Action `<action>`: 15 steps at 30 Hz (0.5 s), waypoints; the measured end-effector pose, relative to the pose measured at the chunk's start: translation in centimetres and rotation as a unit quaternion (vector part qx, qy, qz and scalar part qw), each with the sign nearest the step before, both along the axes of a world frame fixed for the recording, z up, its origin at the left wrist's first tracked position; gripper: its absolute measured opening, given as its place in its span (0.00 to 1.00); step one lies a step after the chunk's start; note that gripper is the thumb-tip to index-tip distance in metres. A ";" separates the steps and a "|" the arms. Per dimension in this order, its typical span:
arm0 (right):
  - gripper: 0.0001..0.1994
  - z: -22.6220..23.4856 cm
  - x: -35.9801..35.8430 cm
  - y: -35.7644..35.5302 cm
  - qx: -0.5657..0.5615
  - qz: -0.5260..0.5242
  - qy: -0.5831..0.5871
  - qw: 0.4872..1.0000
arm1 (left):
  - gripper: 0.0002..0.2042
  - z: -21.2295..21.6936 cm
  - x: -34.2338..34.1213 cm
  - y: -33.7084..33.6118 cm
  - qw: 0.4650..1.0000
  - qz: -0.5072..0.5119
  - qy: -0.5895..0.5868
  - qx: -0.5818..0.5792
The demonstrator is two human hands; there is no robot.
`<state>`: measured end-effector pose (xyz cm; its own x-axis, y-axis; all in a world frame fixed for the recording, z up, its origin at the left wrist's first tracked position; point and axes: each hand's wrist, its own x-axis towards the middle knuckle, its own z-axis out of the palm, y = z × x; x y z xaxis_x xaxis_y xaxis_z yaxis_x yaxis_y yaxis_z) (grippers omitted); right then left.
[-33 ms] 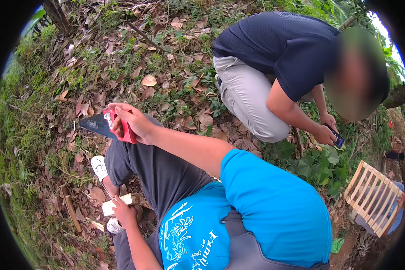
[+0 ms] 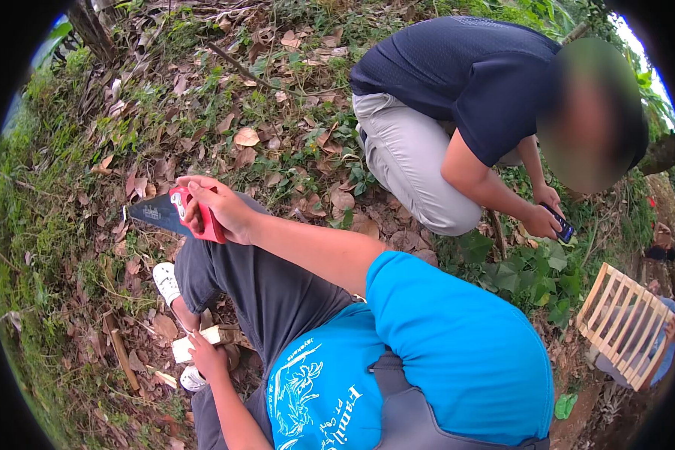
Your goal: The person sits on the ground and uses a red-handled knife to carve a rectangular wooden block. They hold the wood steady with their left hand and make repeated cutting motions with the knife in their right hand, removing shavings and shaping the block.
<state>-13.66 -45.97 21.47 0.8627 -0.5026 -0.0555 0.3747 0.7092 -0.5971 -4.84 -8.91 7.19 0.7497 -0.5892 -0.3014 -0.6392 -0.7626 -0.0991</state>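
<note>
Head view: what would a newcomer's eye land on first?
Probably the bright blue shirt filling the lower middle, then the red-handled saw left of centre, gripped in the right hand. Below it, the left hand is at a pale wood piece. At upper right, a crouching co-worker in a dark top holds a dark handheld device.

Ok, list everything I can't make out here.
All in the head view:
Red-handled metal-bladed saw: part of its handle, covered by the right hand.
Pale angular wooden block: partly covered by the left hand.
Dark handheld phone: screen contents, too small.
Distant person: partly behind the pale slatted wooden frame.
</note>
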 end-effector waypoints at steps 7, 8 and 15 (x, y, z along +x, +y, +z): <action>0.22 1.9 -0.2 3.2 0.019 0.034 -0.056 0.998 | 0.27 -0.7 3.5 6.4 0.954 0.167 -0.069 -0.241; 0.21 2.9 -0.7 4.2 0.006 0.052 -0.055 0.997 | 0.25 0.0 5.0 8.0 0.932 0.248 -0.077 -0.254; 0.20 8.1 -1.6 7.4 -0.024 0.079 -0.107 0.991 | 0.35 4.9 8.2 8.9 0.511 0.581 0.122 -0.621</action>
<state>-15.23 -38.61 29.56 0.9203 -0.3582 0.1574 0.3829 0.7420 -0.5502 3.39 -0.04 12.07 0.8408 0.3605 -0.4037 0.4393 -0.0187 0.8982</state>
